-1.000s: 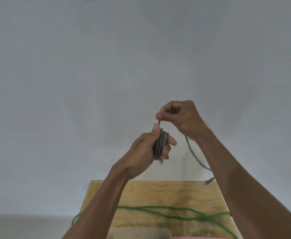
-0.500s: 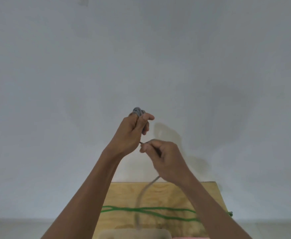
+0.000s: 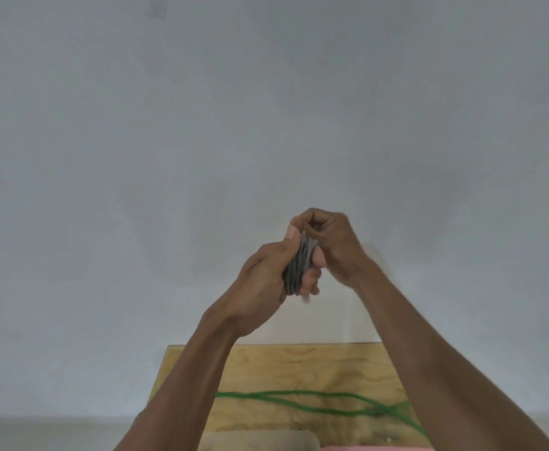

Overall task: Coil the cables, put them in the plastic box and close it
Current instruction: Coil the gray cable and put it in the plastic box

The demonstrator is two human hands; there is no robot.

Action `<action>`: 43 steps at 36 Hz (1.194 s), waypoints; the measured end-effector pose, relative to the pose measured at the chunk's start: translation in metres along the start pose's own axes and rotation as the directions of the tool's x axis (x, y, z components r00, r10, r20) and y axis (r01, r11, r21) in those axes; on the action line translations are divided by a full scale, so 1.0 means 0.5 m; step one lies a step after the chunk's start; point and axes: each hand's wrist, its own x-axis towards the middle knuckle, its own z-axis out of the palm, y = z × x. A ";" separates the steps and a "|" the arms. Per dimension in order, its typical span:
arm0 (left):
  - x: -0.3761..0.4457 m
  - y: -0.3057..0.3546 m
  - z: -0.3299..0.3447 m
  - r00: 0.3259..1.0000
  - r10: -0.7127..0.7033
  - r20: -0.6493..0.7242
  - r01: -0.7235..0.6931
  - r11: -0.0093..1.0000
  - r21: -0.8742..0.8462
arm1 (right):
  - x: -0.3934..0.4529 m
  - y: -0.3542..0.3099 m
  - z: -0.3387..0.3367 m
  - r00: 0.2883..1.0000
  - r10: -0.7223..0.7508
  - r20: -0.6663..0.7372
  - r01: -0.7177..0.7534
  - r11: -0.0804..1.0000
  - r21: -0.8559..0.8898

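gripping the grey cable coil (image 3: pixel 299 266), left hand (image 3: pixel 266 281) below curled right hand (image 3: pixel 330 242) pinching its top

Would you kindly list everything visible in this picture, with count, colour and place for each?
grey cable coil: one, grey, held up in front of the wall, between both hands
green cable: one, green, lying loose across the wooden table
wooden table: one, light plywood, bottom centre against the wall
beige object: one, beige, bottom edge, cut off; cannot tell what it is
pink object: one, pink, bottom edge, mostly cut off
wall: one, pale grey, fills the background
left hand: one, grips the coil
right hand: one, fingers curled at the coil's top
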 end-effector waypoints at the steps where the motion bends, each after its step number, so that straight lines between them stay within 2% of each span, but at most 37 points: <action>1: 0.002 0.004 0.000 1.000 0.026 -0.015 -0.026 0.999 -0.020 | -0.013 0.015 0.013 0.997 0.081 0.016 -0.082 0.990 0.112; 3: 0.009 0.012 -0.004 0.996 0.074 -0.043 -0.077 0.995 -0.071 | -0.046 0.040 0.044 0.985 0.169 0.043 -0.175 0.952 0.250; 5: 0.018 0.025 -0.016 0.990 0.109 -0.086 -0.116 0.989 -0.086 | -0.079 0.070 0.076 0.991 0.130 -0.015 -0.128 0.988 0.086; 7: 0.024 0.037 -0.036 0.979 0.138 -0.153 -0.140 0.990 -0.001 | -0.109 0.090 0.104 0.995 0.085 -0.053 -0.090 0.990 -0.107; 10: 0.027 0.041 -0.070 0.957 0.173 -0.233 -0.135 0.976 0.169 | -0.137 0.087 0.127 0.998 0.034 -0.045 -0.042 0.979 -0.198; 13: 0.020 0.033 -0.088 0.946 0.162 -0.282 -0.070 0.948 0.310 | -0.144 0.064 0.128 1.000 -0.022 -0.004 0.019 0.927 -0.374; 15: 0.014 0.028 -0.093 0.946 0.153 -0.287 -0.024 0.913 0.407 | -0.138 0.046 0.120 0.998 -0.053 0.041 0.066 0.850 -0.522; 17: 0.007 0.022 -0.096 0.950 0.150 -0.273 0.011 0.860 0.510 | -0.127 0.023 0.102 0.990 -0.118 0.083 0.142 0.715 -0.685; 20: -0.009 0.017 -0.091 0.976 0.078 -0.203 0.044 0.842 0.537 | -0.100 -0.015 0.068 0.964 -0.222 0.144 0.244 0.533 -0.810; 22: -0.020 0.018 -0.074 0.985 0.062 -0.161 0.039 0.830 0.556 | -0.082 -0.033 0.051 0.952 -0.254 0.170 0.286 0.542 -0.790; 25: -0.027 0.016 -0.051 0.981 0.042 -0.190 0.052 0.884 0.465 | -0.063 -0.031 0.037 0.955 -0.262 0.142 0.294 0.758 -0.582; 27: -0.027 0.016 -0.043 0.977 0.007 -0.214 0.072 0.930 0.360 | -0.061 -0.026 0.038 0.974 -0.196 0.116 0.227 0.878 -0.421; 29: -0.024 0.019 -0.038 0.974 -0.036 -0.225 0.094 0.963 0.252 | -0.068 -0.022 0.045 0.984 -0.103 0.147 0.136 0.963 -0.234; 31: -0.025 0.024 -0.035 0.975 -0.076 -0.211 0.113 0.980 0.167 | -0.081 -0.018 0.056 0.984 -0.054 0.170 0.063 0.997 -0.044; 32: -0.025 0.024 -0.037 0.975 -0.092 -0.203 0.123 0.982 0.146 | -0.086 -0.016 0.061 0.985 -0.052 0.164 0.053 0.999 -0.001; 38: -0.029 0.015 -0.051 0.961 -0.169 -0.219 0.190 0.979 0.079 | -0.091 -0.007 0.087 0.985 -0.100 0.143 0.102 0.995 -0.007; 43: -0.015 0.007 -0.032 0.902 -0.075 -0.425 0.149 0.979 0.143 | -0.087 0.007 0.105 0.988 -0.119 0.098 0.126 0.989 -0.076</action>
